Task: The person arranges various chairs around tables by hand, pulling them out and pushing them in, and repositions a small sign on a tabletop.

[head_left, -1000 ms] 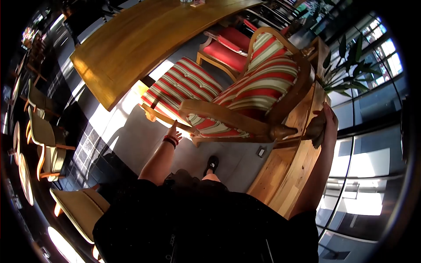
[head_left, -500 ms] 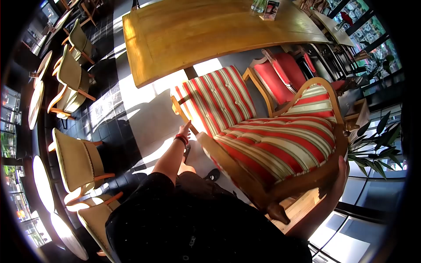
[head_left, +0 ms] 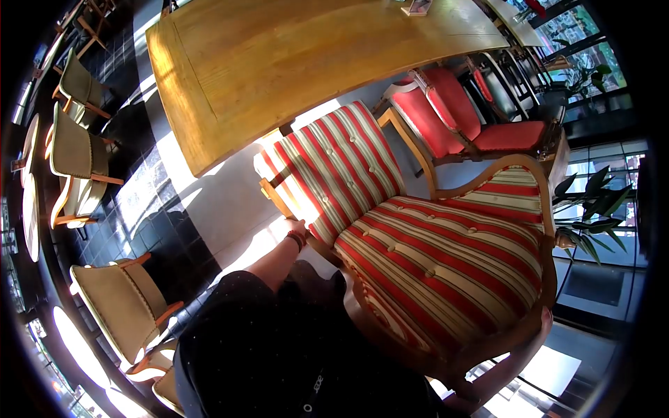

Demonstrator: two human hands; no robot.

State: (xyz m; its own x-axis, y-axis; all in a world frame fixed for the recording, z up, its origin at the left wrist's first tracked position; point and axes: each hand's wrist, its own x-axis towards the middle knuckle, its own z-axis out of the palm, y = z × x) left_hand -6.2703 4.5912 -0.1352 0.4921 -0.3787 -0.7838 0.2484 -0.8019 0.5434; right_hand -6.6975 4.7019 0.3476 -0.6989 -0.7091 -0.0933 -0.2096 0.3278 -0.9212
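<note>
Left hand [head_left: 296, 228]: fingers closed on striped armchair [head_left: 432, 261], beside backrest. Right hand [head_left: 543, 322]: against armchair seat rail; finger closure cannot be determined. Wooden table [head_left: 279, 63]: beyond armchair.

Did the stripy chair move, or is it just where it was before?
Yes, it moved. The front of the stripy chair has swung away from the big wooden table, leaving a wider gap.

Black, white-flecked top [head_left: 244, 334] — pale lettering [head_left: 318, 385]; red beaded bracelet [head_left: 297, 239].
</note>
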